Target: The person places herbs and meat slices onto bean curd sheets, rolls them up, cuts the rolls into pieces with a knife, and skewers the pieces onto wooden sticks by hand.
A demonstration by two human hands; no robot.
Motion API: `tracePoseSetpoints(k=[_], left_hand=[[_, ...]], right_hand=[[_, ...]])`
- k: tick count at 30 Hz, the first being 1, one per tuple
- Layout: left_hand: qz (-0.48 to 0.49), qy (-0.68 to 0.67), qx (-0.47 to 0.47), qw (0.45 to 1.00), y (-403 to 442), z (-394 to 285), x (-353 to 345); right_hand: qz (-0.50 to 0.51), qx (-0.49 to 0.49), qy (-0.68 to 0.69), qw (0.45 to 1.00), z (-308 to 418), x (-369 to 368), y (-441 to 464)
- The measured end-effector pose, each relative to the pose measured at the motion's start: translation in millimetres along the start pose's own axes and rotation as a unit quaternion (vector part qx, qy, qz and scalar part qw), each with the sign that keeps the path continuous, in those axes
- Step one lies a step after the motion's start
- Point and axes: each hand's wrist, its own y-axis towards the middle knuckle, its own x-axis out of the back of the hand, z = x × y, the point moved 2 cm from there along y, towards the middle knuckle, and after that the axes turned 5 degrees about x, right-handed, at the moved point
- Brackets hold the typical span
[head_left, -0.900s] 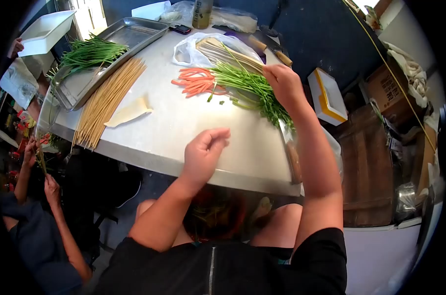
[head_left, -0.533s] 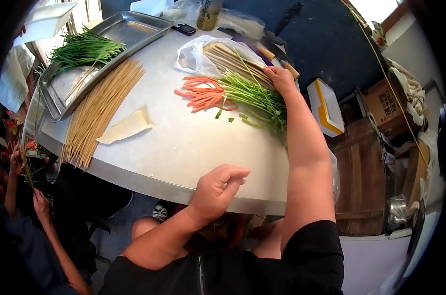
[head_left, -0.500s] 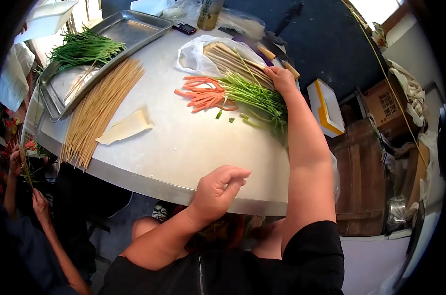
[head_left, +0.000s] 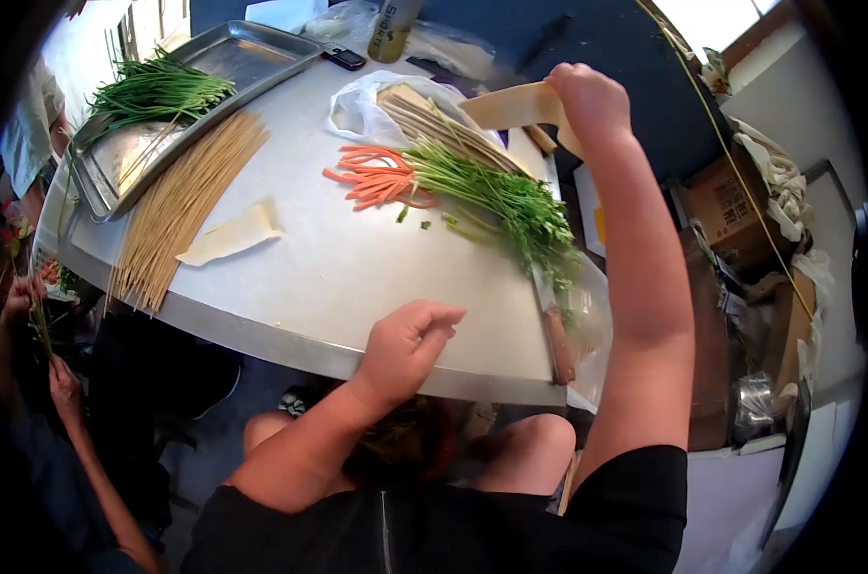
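Observation:
My right hand (head_left: pixel 592 100) is raised over the table's far right, closed on a pale flat sheet (head_left: pixel 515 105) that hangs from its fingers. Below it lie a stack of pale strips (head_left: pixel 434 124) partly in a white plastic bag (head_left: pixel 355 103), green leafy herbs (head_left: pixel 496 191) and orange strips (head_left: pixel 376 179). My left hand (head_left: pixel 410 349) is above the table's near edge, thumb and fingers curled towards each other, apart from any food. Another pale sheet piece (head_left: pixel 231 235) lies left of centre, beside many thin wooden skewers (head_left: pixel 190 206).
A metal tray (head_left: pixel 262 59) holds long green stems (head_left: pixel 161 93). A bottle (head_left: pixel 393 31) and a phone (head_left: pixel 343 55) are at the back. A knife (head_left: pixel 558 344) lies on the right edge of the table (head_left: pixel 357 277). At left, another person's hands (head_left: pixel 65 390) hold thin stems.
My right hand has lifted from the stack of strips with a pale sheet in its grip. My left hand keeps nearly the same pose. The view has shifted slightly.

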Motion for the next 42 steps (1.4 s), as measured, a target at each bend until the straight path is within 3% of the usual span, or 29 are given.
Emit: tracePoseSetpoints(k=[2,4,5,6,8,9,12,13,14,16,17,19,20,21,23,24,26,28,30,33,41,42], left_hand=[[-0.011,0.012,-0.008,1.0,1.3,0.7,-2.0],[-0.02,-0.105,0.046,0.993,2.7,11.2,-7.2],[-0.001,-0.129,0.073,0.989,4.6,11.6,-4.3],[0.017,-0.152,0.101,0.983,6.6,10.3,-2.7],[-0.011,-0.177,0.082,0.981,7.5,1.5,-7.1],[-0.043,-0.198,0.065,0.977,7.7,-2.2,-7.5],[-0.02,-0.35,0.156,0.923,3.6,-12.8,-2.0],[0.009,-0.42,0.154,0.894,2.2,-13.3,2.3],[0.084,-0.452,0.102,0.882,3.0,-20.6,10.6],[0.068,-0.493,0.086,0.863,-0.6,-29.9,25.3],[0.0,-0.446,0.09,0.891,-3.1,-32.7,34.8],[-0.057,-0.28,0.124,0.95,-5.9,-30.1,64.3],[-0.077,-0.2,0.122,0.969,-8.0,-36.2,75.1],[-0.079,-0.194,0.126,0.97,-8.9,-32.5,81.1],[-0.115,0.0,0.21,0.971,-14.0,-22.1,94.2],[-0.118,0.007,0.213,0.97,-17.8,-24.0,101.0],[-0.015,0.035,0.194,0.98,-19.8,-30.5,110.3],[0.005,0.067,0.188,0.98,-21.9,-26.9,122.3],[0.052,0.117,0.171,0.977,-23.1,-27.4,126.9],[0.04,0.116,0.174,0.977,-27.8,-35.2,124.5],[0.034,0.146,0.144,0.978,-21.8,-28.8,125.0],[0.01,0.241,0.098,0.965,-20.3,-29.9,123.8]], right_hand=[[-0.036,0.064,-0.043,0.996,-19.3,36.4,-8.4],[0.027,0.064,0.135,0.988,-32.9,84.8,-15.0],[0.031,0.063,0.131,0.989,-37.4,104.2,-19.3],[0.069,0.055,0.21,0.974,-40.5,119.7,-24.3],[0.107,0.046,0.287,0.951,-41.4,145.1,-35.4],[0.143,0.038,0.367,0.918,-38.9,154.7,-42.7],[0.185,0.013,0.516,0.836,-24.1,172.1,-67.6],[0.188,-0.004,0.583,0.79,-17.2,174.4,-75.3],[0.191,-0.005,0.587,0.787,-9.5,170.7,-83.7],[0.195,-0.043,0.617,0.761,12.1,154.8,-103.4],[0.218,-0.079,0.639,0.733,26.9,150.4,-113.5],[0.219,-0.082,0.599,0.766,56.5,113.8,-134.5],[0.23,-0.098,0.61,0.752,75.7,91.7,-147.9],[0.223,-0.07,0.596,0.768,95.5,78.8,-158.4],[0.174,-0.039,0.533,0.827,132.7,47.7,-180.9],[0.132,-0.032,0.483,0.865,148.6,50.3,-192.0],[-0.005,-0.013,0.529,0.848,171.1,67.7,-202.1],[-0.039,0.009,0.533,0.845,188.9,74.2,-214.8],[-0.001,-0.001,0.558,0.83,195.8,85.3,-226.3],[-0.076,-0.006,0.529,0.845,206.0,73.3,-234.5],[-0.047,-0.037,0.56,0.826,205.5,68.7,-237.0],[-0.035,-0.04,0.568,0.821,204.6,70.9,-235.8]])
